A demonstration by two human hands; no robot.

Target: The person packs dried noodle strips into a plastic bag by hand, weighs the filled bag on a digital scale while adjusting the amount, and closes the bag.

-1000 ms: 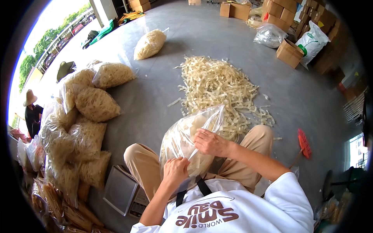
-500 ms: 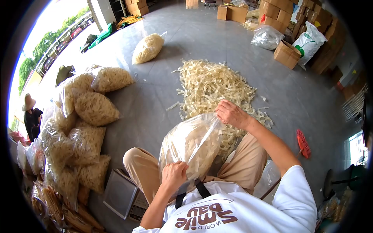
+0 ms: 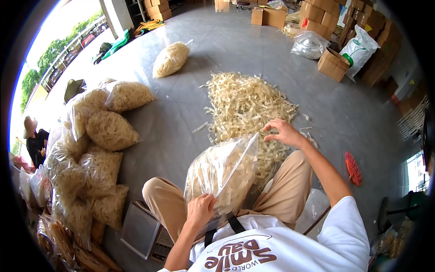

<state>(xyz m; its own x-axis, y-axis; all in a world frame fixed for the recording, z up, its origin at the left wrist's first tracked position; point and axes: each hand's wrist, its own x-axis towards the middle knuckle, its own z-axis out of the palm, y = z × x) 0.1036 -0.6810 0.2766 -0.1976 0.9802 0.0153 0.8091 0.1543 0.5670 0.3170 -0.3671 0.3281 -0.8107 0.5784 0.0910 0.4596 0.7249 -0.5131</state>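
Note:
A clear plastic bag point(image 3: 222, 174), filled with pale, flat, ribbon-like strips, leans between my bent legs. My left hand point(image 3: 200, 211) is closed on the near edge of its film. Off the bag's far right corner, my right hand point(image 3: 285, 134) hovers with thumb and fingers apart, holding nothing. Beneath and beyond that hand, a loose heap of the same strips point(image 3: 244, 99) spreads over the grey floor.
Several filled bags point(image 3: 112, 130) are piled at my left beside a flat weighing scale point(image 3: 139, 229). Another full bag point(image 3: 171, 60) lies ahead. A red brush-like object point(image 3: 353, 169) is at right; cartons point(image 3: 333, 64) stand farther back. A person in a hat point(image 3: 36, 140) is at far left.
My right hand has let go of the bag's corner and moved slightly right, its fingers opening. My left hand keeps its hold on the bag.

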